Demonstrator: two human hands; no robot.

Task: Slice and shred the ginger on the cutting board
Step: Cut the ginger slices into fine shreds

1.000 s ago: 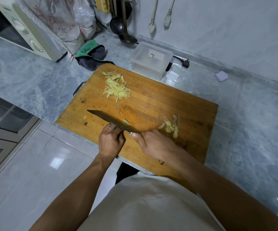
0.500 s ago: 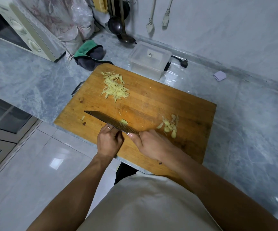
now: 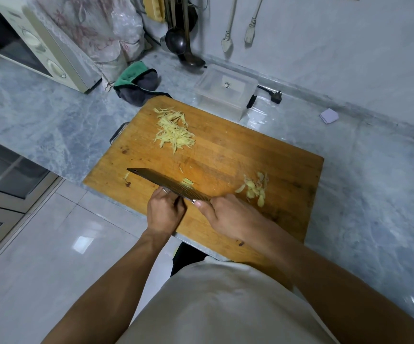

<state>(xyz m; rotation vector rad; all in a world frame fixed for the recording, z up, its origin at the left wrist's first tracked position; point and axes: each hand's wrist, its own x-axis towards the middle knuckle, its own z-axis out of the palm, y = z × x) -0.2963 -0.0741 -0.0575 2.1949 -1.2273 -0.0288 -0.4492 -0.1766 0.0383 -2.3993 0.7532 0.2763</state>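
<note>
Wooden cutting board (image 3: pixel 238 155), rectangular, honey-brown and scored with knife marks, lying flat and skewed on the counter, near-left corner jutting past the counter edge. Pile of shredded ginger (image 3: pixel 173 131), pale yellow matchsticks, loosely heaped at the far-left part of the board. Small stack of ginger slices (image 3: pixel 187 182) near the middle, right against the far face of the knife (image 3: pixel 168 183), a broad dark blade set on edge, running from the left toward the near right. Separate cluster of ginger slices (image 3: pixel 254 188), thin, pale ovals, scattered at the right, well apart from the shreds.
</note>
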